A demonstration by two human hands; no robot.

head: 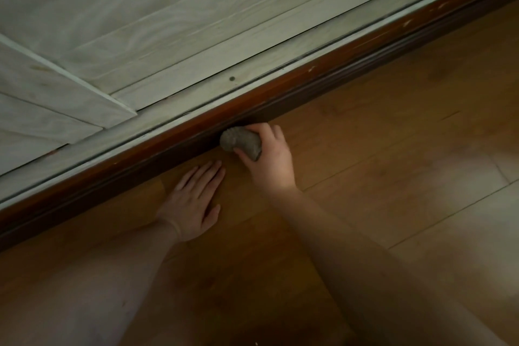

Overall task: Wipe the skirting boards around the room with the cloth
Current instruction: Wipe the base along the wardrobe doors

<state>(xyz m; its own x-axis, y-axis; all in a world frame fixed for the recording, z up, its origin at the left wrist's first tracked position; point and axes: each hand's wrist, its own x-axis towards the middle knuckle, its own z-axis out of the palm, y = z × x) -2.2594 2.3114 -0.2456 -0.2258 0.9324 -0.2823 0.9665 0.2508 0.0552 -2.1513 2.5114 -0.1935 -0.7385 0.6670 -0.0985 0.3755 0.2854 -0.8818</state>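
I see the right hand (269, 160) grasping a bunched grey cloth (238, 142), thumb and fingers curled round it, pressing it against the dark brown skirting board (323, 78). Just below and left of that grip, the left hand (193, 199) lies flat, fingers straight, on the wooden floor (393, 121). Beyond the board stand pale wood panels (168, 22).

Grey cloth (240, 142), reddish-brown skirting board (309, 76), orange-brown wood-grain floor (379, 135).
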